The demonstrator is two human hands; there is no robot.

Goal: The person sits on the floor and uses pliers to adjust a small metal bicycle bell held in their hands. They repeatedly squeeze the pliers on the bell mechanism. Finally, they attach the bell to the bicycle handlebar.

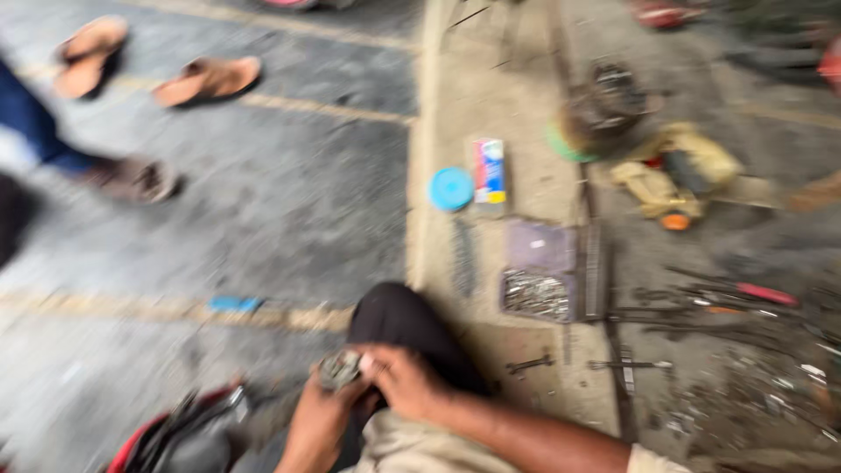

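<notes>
Both hands are gripping a small grey metal part, low in view beside the person's dark-clad knee.

Taking the knee as landmark and working from largest to smallest: the grey concrete floor is spreading out beyond it; a yellow power tool is lying well beyond and to the right; an open tray of small metal bits is sitting just right of it. Just below the knee, the right hand is closing its fingers over the small metal part from the right, while the left hand is clasping it from beneath. The part is blurred, but it is probably stiff, dense for its size and perhaps greasy, so pinching its outer rim looks safest.
</notes>
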